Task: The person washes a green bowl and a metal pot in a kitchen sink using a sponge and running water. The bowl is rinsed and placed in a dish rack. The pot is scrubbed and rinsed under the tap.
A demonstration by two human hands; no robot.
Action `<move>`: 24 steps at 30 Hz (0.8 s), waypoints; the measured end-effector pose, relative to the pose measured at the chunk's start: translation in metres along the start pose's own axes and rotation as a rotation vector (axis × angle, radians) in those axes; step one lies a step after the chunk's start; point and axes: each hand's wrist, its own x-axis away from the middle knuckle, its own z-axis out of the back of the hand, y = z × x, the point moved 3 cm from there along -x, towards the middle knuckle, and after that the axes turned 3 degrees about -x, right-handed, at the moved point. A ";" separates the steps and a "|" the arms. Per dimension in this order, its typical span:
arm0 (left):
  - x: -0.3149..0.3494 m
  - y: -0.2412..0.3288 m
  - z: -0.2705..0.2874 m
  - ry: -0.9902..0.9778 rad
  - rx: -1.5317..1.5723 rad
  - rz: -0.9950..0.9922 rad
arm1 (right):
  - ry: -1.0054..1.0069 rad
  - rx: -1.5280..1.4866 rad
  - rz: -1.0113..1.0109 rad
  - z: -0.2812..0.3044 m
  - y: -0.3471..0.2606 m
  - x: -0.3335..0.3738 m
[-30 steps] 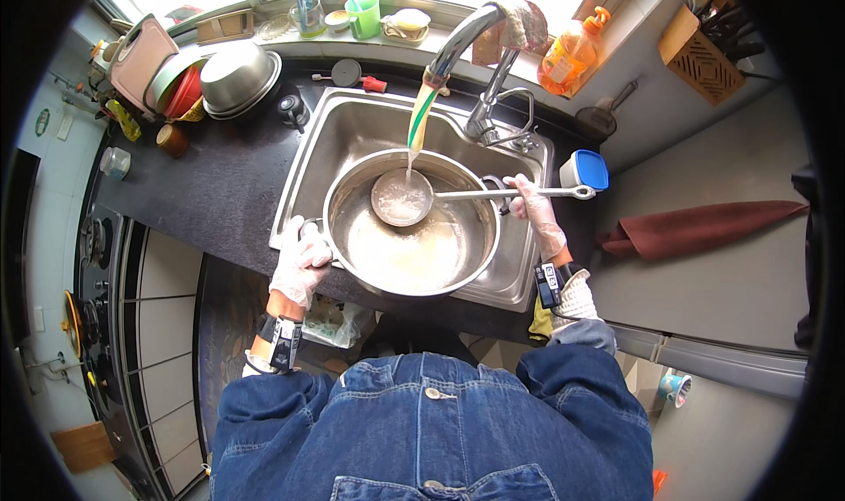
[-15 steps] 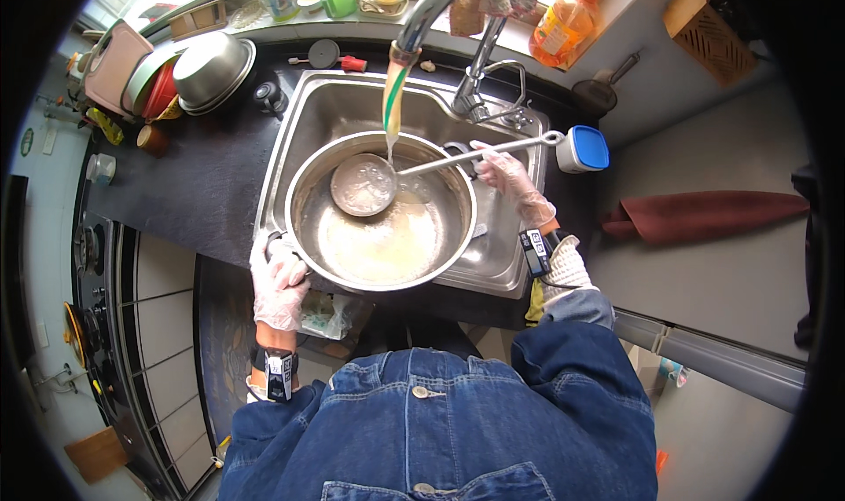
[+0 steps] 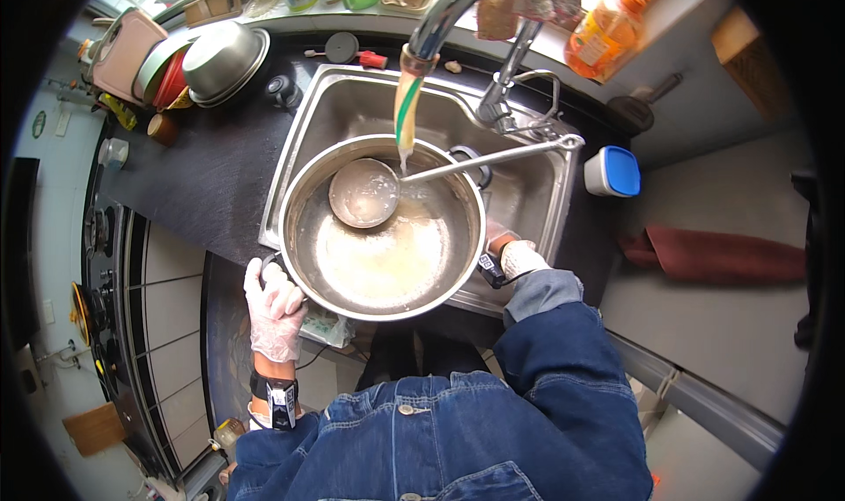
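The pot [image 3: 459, 237] is grasped by the left hand [image 3: 276, 312]; the right hand's [image 3: 499, 234] grip I cannot tell.

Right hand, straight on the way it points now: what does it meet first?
Most likely the pot's outer side. The right hand points up and left at the pot, its fingertips hidden by the rim. Depth is unclear: it may already touch, or slip underneath.

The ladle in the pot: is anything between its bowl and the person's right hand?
Yes: the pot's right wall stands between the ladle's bowl and the right hand, itself partly hidden. The ladle's handle juts out over the sink.
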 end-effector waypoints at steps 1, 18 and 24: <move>0.000 0.000 -0.002 -0.082 0.019 0.043 | -0.024 0.053 -0.013 -0.008 0.002 -0.004; -0.013 -0.001 -0.004 -0.075 0.003 0.022 | 0.385 -1.226 0.292 0.095 0.030 0.138; -0.013 -0.002 -0.009 -0.040 0.041 0.046 | 0.480 -1.209 0.406 0.147 -0.008 0.224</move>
